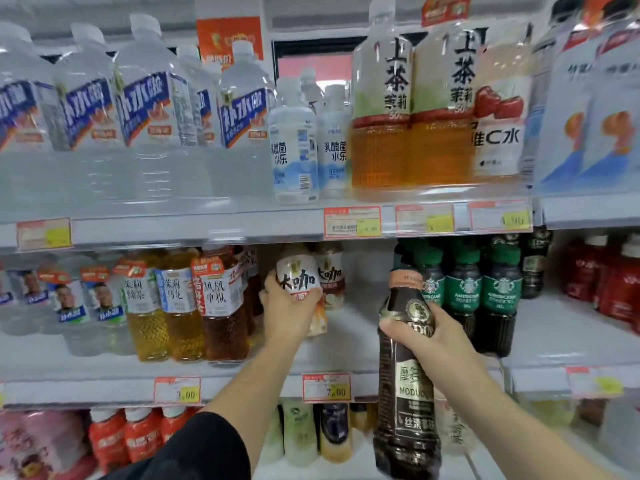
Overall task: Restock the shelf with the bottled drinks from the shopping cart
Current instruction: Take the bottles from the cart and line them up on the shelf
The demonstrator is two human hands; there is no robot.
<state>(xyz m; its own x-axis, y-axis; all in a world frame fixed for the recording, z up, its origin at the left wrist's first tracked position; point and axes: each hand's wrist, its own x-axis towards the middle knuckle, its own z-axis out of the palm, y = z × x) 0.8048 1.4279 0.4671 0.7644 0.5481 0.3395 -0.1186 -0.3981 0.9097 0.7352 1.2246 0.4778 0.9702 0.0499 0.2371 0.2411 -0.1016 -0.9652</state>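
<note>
My left hand grips a white-labelled coffee bottle and holds it upright inside the middle shelf, just in front of a second bottle of the same kind. My right hand is wrapped around the neck of a tall dark brown coffee bottle, which hangs in front of the shelf edge, left of the green-capped coffee bottles. A gap of bare shelf lies between the white-labelled bottles and the green-capped ones. The shopping cart is out of view.
Amber tea bottles stand left of my left hand. The top shelf carries large water bottles, small white bottles and big tea bottles. Red bottles fill the right bay. Price tags line the shelf edges.
</note>
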